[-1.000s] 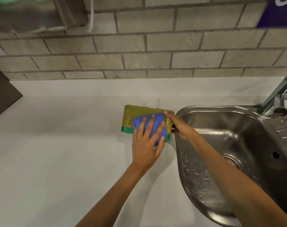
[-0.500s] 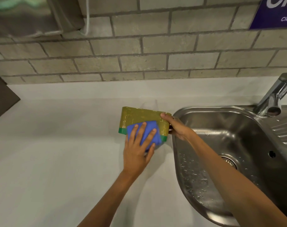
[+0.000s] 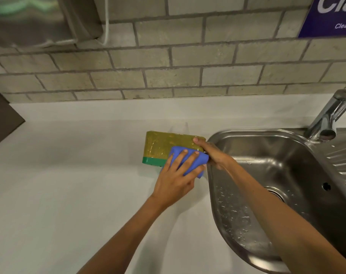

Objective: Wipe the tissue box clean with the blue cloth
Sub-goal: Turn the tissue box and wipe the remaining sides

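The tissue box [image 3: 164, 145] is yellow-green with a green band along its lower edge and stands on the white counter, just left of the sink. My right hand [image 3: 212, 153] grips its right end, thumb on the top corner. The blue cloth [image 3: 188, 157] lies flat against the box's near right face. My left hand [image 3: 176, 178] presses on the cloth with fingers spread. The cloth and hand hide the box's lower right corner.
A steel sink [image 3: 253, 143] with water drops lies right of the box, its tap [image 3: 330, 113] at the back right. White counter [image 3: 69, 184] stretches left and toward me. A brick wall [image 3: 188, 62] stands behind, with a metal dispenser [image 3: 34, 20] top left.
My left hand has slid the blue cloth rightward along the box's near face, toward the right end. My right hand has kept its grip on the box.
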Action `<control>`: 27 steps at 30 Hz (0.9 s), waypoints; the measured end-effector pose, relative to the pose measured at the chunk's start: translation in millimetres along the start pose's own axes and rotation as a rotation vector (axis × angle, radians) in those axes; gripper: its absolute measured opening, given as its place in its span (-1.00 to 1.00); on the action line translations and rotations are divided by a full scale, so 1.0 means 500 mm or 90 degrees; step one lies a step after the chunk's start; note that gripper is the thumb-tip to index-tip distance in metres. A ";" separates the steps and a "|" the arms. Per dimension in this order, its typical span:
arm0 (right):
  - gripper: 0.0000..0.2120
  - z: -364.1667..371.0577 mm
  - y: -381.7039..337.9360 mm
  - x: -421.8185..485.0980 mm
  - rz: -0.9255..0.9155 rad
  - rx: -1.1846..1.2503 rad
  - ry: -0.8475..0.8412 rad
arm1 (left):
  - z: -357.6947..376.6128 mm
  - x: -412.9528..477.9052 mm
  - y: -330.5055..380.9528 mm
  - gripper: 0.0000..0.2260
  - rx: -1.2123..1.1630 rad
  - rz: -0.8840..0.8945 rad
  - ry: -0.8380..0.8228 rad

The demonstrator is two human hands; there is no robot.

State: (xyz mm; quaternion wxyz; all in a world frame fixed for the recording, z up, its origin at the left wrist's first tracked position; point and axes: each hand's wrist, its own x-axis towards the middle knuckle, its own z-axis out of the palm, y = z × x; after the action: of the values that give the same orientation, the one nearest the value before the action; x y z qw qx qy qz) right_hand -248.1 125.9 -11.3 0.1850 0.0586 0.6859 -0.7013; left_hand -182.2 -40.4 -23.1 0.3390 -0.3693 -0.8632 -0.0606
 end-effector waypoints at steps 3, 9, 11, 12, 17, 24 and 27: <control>-0.51 0.001 -0.001 0.002 0.004 0.002 0.026 | -0.004 -0.034 -0.040 -0.64 -0.095 -0.147 0.038; -0.51 0.002 -0.005 -0.005 -0.014 -0.010 0.007 | -0.006 -0.043 -0.079 -0.56 -0.292 -0.599 0.119; -0.62 0.004 -0.003 -0.007 -0.020 -0.020 0.009 | -0.003 -0.020 -0.082 -0.55 -0.283 -0.685 0.137; -0.67 0.005 -0.002 -0.007 -0.021 -0.021 0.011 | -0.006 -0.008 -0.084 -0.55 -0.258 -0.689 0.130; -0.79 0.004 0.002 -0.005 -0.034 -0.028 0.009 | -0.026 0.023 -0.078 -0.59 -0.100 -0.383 0.046; -0.71 0.010 0.005 -0.008 -0.039 -0.023 -0.010 | -0.032 0.085 -0.048 -0.59 -0.048 -0.291 -0.035; -0.33 0.010 0.005 -0.012 -0.050 -0.032 -0.007 | -0.023 0.058 -0.054 -0.57 -0.022 -0.231 -0.020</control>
State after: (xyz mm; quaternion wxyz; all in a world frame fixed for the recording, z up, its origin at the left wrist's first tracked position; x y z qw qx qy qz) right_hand -240.8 122.3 -11.5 0.1621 0.0230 0.7041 -0.6910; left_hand -209.0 -46.5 8.0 0.3025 -0.2141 -0.9197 -0.1299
